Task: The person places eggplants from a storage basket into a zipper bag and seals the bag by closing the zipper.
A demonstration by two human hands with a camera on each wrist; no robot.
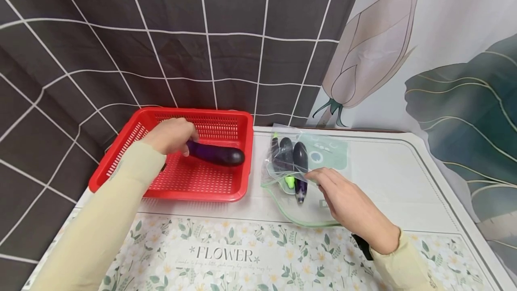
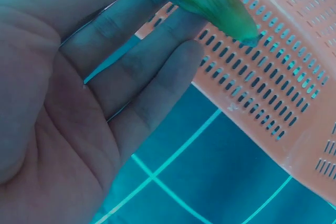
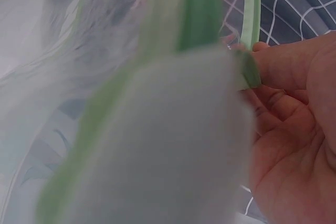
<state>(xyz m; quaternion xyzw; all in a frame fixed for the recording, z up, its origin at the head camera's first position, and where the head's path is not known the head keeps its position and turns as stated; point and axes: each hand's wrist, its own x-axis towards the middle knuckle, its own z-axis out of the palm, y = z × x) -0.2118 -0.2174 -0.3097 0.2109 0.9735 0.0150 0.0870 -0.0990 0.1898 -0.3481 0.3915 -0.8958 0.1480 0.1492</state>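
Observation:
In the head view my left hand (image 1: 171,136) holds a dark purple eggplant (image 1: 218,154) by its stem end, over the red basket (image 1: 247,156). The left wrist view shows the eggplant's green stem cap (image 2: 218,6) at the fingertips, beside the basket's slotted wall (image 2: 252,77). My right hand (image 1: 349,201) pinches the green-edged mouth of a clear zip bag (image 1: 323,210); the right wrist view shows its green strip (image 3: 251,14) between thumb and fingers. Several eggplants (image 1: 300,156) lie in the bag, one with a bright green stem (image 1: 289,181).
The basket and bag stand side by side on a white table mat (image 1: 387,169) with a flower print (image 1: 226,255) along its front. A dark gridded cloth (image 1: 234,57) rises behind the basket, and a curtain with plant shapes (image 1: 371,44) hangs at the right.

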